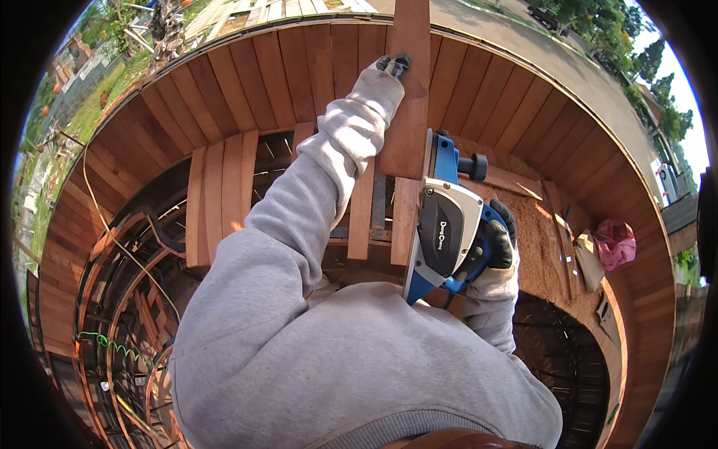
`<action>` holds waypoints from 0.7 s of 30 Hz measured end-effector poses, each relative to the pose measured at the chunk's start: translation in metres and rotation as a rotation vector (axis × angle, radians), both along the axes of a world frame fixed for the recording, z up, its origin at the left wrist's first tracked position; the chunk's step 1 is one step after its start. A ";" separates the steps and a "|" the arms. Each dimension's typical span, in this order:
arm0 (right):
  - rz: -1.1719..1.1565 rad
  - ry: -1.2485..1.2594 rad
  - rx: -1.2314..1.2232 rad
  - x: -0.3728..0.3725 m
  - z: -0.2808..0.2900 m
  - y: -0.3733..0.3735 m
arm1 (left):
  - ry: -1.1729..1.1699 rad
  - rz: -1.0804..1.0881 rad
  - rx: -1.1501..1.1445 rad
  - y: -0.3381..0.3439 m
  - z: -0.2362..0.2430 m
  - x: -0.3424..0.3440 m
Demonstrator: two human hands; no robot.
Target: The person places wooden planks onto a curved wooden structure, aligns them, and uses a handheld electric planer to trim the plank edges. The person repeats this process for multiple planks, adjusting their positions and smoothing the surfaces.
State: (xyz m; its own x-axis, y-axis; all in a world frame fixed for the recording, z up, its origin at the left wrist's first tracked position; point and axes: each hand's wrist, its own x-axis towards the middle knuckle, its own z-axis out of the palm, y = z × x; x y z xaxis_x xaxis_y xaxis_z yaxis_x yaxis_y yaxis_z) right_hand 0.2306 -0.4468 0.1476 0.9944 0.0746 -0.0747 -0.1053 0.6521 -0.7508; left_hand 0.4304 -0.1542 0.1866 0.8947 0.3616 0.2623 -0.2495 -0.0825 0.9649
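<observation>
My right hand (502, 238), in a dark glove, is wrapped round the rear handle of a blue and silver electric planer (449, 224). The planer lies turned on its side, its long flat sole facing left, and its front end sits close to the right edge of a reddish wooden board (407, 135). My left arm reaches far forward. Up there my gloved left hand (394, 66) has its fingers curled at the left edge of that same board. The board points away from me across the curved plank wall, its near end just left of the planer.
A curved wall of upright planks (247, 82) surrounds me. Loose boards (221, 194) lie across the dark frame on the left. Sawdust (535, 232) covers the surface at right, near a pink bag (615, 244). A green coiled cord (112, 344) hangs lower left.
</observation>
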 end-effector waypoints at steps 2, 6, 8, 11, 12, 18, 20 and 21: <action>0.022 -0.001 0.026 0.003 -0.002 -0.001 | 0.050 0.034 0.081 -0.014 0.005 -0.021; -0.012 -0.031 -0.015 0.009 -0.003 0.006 | 0.050 0.023 0.239 -0.015 -0.001 -0.025; -0.003 -0.037 -0.026 0.016 -0.004 0.005 | 0.082 0.053 0.340 -0.019 0.000 -0.033; 0.008 -0.069 -0.002 0.026 -0.014 -0.002 | 0.149 0.039 0.287 -0.035 0.017 -0.057; 0.014 -0.085 0.012 0.029 -0.016 -0.002 | 0.128 0.025 0.257 -0.037 0.014 -0.058; 0.002 -0.110 0.091 0.052 -0.018 -0.001 | 0.085 -0.087 0.123 -0.038 -0.045 -0.046; 0.000 -0.121 0.084 0.058 -0.014 -0.001 | 0.100 -0.113 0.016 -0.043 -0.051 -0.055; -0.015 -0.125 0.075 0.059 -0.010 -0.002 | 0.124 -0.125 -0.042 -0.050 -0.049 -0.063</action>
